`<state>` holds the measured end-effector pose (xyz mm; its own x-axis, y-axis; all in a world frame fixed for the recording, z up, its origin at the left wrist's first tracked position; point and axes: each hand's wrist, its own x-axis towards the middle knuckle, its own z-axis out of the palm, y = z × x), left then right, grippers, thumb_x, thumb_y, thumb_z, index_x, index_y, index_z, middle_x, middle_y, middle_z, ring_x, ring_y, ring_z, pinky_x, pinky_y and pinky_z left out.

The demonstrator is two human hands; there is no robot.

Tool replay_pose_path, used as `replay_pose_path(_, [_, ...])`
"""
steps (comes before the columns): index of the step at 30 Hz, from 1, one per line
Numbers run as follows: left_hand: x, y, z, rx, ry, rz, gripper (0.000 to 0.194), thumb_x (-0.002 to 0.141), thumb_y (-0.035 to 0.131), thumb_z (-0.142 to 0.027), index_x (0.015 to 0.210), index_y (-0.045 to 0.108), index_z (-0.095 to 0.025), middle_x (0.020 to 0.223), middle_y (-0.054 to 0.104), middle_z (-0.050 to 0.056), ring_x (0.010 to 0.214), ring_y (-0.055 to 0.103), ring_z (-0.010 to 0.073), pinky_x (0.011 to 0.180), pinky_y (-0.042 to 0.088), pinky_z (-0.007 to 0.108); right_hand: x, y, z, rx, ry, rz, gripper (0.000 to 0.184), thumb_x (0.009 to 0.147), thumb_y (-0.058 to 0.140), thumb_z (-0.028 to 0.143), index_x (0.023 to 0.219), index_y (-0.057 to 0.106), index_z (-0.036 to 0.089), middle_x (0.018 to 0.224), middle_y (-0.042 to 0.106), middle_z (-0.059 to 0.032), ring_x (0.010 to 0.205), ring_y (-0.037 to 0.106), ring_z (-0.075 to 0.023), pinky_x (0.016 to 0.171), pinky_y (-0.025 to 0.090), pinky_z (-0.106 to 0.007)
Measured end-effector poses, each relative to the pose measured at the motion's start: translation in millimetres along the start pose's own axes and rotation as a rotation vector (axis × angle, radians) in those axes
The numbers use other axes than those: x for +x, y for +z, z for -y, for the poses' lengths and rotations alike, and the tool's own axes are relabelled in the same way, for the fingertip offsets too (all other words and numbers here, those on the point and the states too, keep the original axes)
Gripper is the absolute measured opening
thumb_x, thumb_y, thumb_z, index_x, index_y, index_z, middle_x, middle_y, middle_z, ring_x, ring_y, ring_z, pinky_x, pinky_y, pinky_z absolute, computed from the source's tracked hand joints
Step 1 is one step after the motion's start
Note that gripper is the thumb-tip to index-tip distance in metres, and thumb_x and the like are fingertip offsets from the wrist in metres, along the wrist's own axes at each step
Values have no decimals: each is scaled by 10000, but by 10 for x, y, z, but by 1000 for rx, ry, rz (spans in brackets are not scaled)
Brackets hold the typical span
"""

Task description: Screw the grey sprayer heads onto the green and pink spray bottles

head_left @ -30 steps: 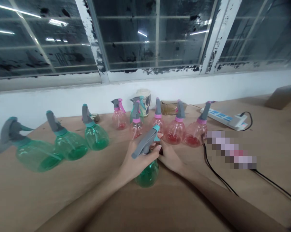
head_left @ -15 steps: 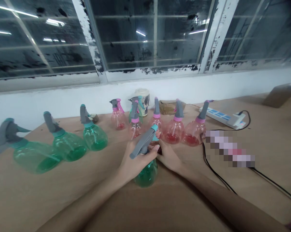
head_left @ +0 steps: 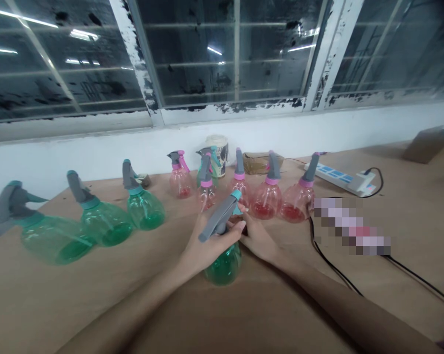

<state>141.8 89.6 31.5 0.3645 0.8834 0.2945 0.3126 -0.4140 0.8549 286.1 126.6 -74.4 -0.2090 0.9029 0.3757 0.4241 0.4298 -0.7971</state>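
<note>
A green spray bottle [head_left: 222, 268] with a grey and teal sprayer head stands on the table right in front of me. My left hand [head_left: 212, 241] is wrapped around its neck below the head, thumb across the near side. On the far right side of the head, my right hand [head_left: 256, 238] has its bent fingers at the teal trigger. Part of these fingers is hidden behind the bottle and my left thumb. Green liquid fills the bottle's lower part.
Several green spray bottles [head_left: 105, 223] stand to the left on the wooden table [head_left: 162, 314]. Behind my hands are several pink spray bottles [head_left: 265, 201], a paper cup [head_left: 222, 147] and a brown box [head_left: 260, 163]. A white power strip [head_left: 340, 179] and black cables lie right.
</note>
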Motion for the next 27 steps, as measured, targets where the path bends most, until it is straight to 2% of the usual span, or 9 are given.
replay_pose_path(5, [-2, -5, -16, 37, 7, -3, 131, 758, 555, -290, 857, 597, -214, 753, 630, 6, 648, 581, 144, 643, 486, 288, -2, 8, -21, 10, -12, -2, 199, 762, 523, 134, 942, 491, 211, 805, 632, -16, 730, 614, -164, 756, 483, -340])
replay_pose_path(12, [-23, -7, -4, 109, 10, -33, 160, 785, 542, -352, 735, 534, -200, 610, 512, -34, 550, 482, 110, 553, 425, 245, -3, -13, 46, -25, 21, -17, 138, 749, 532, 132, 852, 469, 198, 798, 625, -20, 787, 608, -176, 717, 478, -325])
replay_pose_path(16, [-10, -13, -16, 51, 40, -1, 109, 797, 525, -302, 833, 574, -212, 779, 621, 4, 721, 585, 153, 688, 470, 285, 4, -17, 50, -20, 2, -9, 187, 741, 523, 106, 900, 475, 192, 788, 615, -23, 833, 607, -186, 777, 469, -349])
replay_pose_path(18, [-7, -15, -19, 41, 54, 0, 154, 795, 520, -278, 923, 588, -224, 867, 645, 19, 777, 605, 166, 745, 472, 301, 4, -16, 39, -18, -3, -6, 221, 740, 523, 105, 941, 478, 185, 803, 614, -29, 821, 608, -184, 795, 466, -359])
replay_pose_path(23, [-12, -9, 11, 106, 48, -17, 300, 768, 530, -275, 1060, 583, -230, 694, 627, -2, 547, 546, 137, 600, 469, 282, -1, -4, 5, 5, 3, -6, 274, 738, 530, 117, 995, 477, 195, 805, 617, -20, 752, 609, -167, 787, 470, -365])
replay_pose_path(27, [-17, 1, 44, 118, 28, -52, 269, 732, 549, -279, 985, 614, -213, 551, 539, -44, 450, 444, 103, 476, 399, 238, 0, 0, 1, 13, 5, -5, 188, 737, 525, 115, 908, 500, 188, 802, 618, -24, 805, 609, -172, 785, 468, -353])
